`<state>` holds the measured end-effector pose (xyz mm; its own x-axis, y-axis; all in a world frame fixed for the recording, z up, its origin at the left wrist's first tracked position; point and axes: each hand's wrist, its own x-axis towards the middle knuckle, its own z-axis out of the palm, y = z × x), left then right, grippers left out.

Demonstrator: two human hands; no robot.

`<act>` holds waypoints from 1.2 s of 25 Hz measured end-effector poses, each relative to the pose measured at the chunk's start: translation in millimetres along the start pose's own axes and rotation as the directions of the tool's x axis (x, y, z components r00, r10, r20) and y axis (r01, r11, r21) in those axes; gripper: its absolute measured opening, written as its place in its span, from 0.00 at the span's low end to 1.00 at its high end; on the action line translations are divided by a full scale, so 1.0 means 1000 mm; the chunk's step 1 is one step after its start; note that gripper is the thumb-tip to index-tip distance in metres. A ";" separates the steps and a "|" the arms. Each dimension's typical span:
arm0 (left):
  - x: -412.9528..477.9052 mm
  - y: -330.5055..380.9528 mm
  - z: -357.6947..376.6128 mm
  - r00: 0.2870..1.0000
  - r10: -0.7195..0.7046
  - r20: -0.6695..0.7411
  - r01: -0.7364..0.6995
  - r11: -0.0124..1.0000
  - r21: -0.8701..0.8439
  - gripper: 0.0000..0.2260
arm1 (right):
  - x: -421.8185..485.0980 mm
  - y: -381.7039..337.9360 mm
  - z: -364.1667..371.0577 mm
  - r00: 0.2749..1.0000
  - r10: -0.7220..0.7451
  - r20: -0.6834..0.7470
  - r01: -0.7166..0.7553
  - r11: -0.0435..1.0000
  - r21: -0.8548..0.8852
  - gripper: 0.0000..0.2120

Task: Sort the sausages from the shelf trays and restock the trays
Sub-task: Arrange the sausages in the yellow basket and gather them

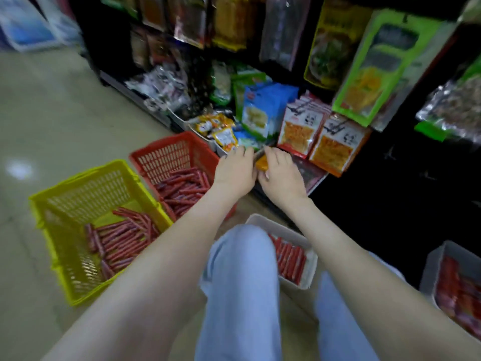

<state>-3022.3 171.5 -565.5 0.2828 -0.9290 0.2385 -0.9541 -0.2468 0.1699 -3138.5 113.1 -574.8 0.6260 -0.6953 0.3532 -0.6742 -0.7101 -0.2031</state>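
Sausages [122, 238] are skinny red sticks, loose in the yellow basket [78, 178] and red basket [166, 155], lined up in a white tray [311, 256] by the knee; right hand [282, 175] pinches an orange packet [261, 162] at the shelf, left hand [234, 173] touches it, can't tell its grip

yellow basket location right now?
Head view, lower left: the yellow basket sits on the floor holding sausages, with the red basket just beyond it to the right.

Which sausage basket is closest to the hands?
The red basket, right beside the left hand; the yellow basket sits farther left, apart from both hands. The right hand pinches an orange packet.
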 end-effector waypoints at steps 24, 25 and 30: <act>-0.192 -0.424 0.260 0.579 -0.644 0.501 0.540 0.763 0.356 0.42 | 0.036 -0.268 0.477 0.437 -0.696 0.570 0.807 0.583 0.094 0.39; -0.192 -0.431 0.283 0.556 -0.628 0.545 0.504 0.776 0.380 0.42 | 0.032 -0.269 0.505 0.359 -0.692 0.626 0.857 0.510 0.074 0.38; -0.203 -0.445 0.340 0.453 -0.603 0.657 0.446 0.791 0.418 0.43 | 0.011 -0.273 0.574 0.346 -0.550 0.760 0.825 0.564 0.032 0.40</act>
<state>-2688.6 376.6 -1014.5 0.6383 -0.4533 -0.6222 -0.6702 -0.7249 -0.1594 -2721.9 235.6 -1039.6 0.8856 0.0653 -0.4599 0.1491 -0.9777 0.1482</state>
